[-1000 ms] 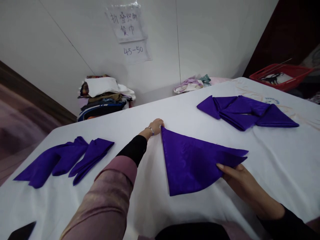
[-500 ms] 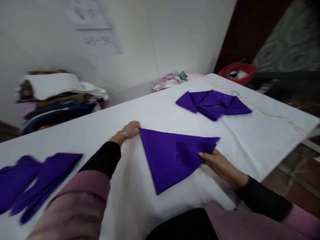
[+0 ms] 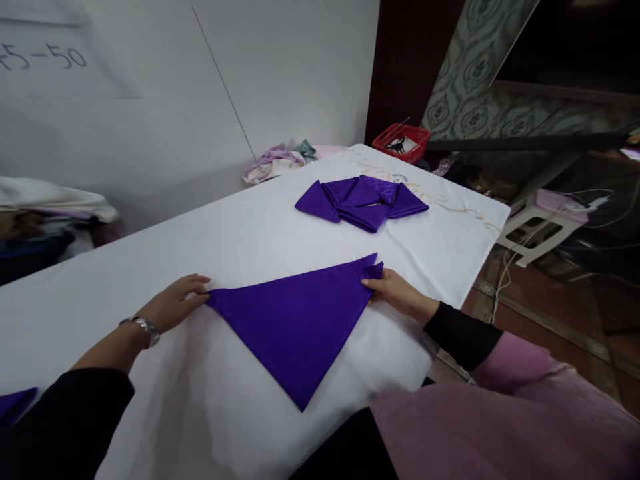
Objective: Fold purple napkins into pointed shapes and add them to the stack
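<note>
A purple cloth (image 3: 295, 327) lies folded into a triangle on the white-covered table, one point directed toward me. My left hand (image 3: 175, 303), a metal band on its wrist, has its thumb and a finger at the left corner; the other fingers reach loosely above. At the right end my right hand (image 3: 397, 290) pinches the cloth between thumb and fingers, where two layered tips stand slightly apart. Beyond it, several folded purple pieces (image 3: 363, 203) rest grouped in a ring-like cluster. Another purple piece (image 3: 17, 403) shows partly at the left edge, beside my black sleeve.
The white tablecloth (image 3: 200, 240) has gold embroidery near its far end. A red basket (image 3: 403, 143) with scissors stands at the far corner, and crumpled fabric (image 3: 275, 163) lies along the wall. To the right is a white stool (image 3: 540, 227) with cables. Stacked fabrics (image 3: 50, 213) sit at left.
My view has turned to the right. The purple triangle has swung round, its right end now higher than its left, with both hands still at its corners.
</note>
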`<state>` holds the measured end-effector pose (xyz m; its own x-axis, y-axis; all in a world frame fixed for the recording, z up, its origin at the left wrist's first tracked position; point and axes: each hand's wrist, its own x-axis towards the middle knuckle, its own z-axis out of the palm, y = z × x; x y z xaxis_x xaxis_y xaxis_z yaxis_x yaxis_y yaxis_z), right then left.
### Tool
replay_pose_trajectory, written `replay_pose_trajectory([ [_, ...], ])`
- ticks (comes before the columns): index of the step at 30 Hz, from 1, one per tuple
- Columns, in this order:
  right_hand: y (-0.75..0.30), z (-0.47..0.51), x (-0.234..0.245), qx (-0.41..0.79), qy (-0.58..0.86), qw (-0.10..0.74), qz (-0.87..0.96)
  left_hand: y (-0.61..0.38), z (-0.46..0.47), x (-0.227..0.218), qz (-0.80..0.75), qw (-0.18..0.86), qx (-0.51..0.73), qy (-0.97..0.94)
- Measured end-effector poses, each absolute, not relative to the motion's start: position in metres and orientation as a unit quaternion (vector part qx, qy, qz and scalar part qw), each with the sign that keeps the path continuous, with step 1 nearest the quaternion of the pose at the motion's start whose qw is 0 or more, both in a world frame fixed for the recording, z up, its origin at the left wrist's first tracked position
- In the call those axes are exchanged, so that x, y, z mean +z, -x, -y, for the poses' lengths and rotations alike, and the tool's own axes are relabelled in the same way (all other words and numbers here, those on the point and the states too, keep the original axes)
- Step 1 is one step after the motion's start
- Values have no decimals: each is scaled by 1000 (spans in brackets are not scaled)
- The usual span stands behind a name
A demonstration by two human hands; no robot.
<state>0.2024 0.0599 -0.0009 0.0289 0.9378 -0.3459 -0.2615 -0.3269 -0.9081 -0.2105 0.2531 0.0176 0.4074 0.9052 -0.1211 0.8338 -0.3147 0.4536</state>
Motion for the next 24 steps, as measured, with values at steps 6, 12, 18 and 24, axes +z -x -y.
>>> replay_pose_trajectory([
  [6, -218, -73, -2, 615, 538, 468, 336, 221, -223, 25, -568, 263, 86, -775],
  [12, -218, -78, 2, 626, 523, 466, 343, 245, -200, 7, -569, 265, 116, -770],
  [18, -223, -99, 7, 617, 533, 443, 373, 254, -192, -3, -562, 205, 72, -798],
  [24, -232, -127, 2, 524, 594, 416, 447, 252, -185, -6, -559, 179, 73, -806],
])
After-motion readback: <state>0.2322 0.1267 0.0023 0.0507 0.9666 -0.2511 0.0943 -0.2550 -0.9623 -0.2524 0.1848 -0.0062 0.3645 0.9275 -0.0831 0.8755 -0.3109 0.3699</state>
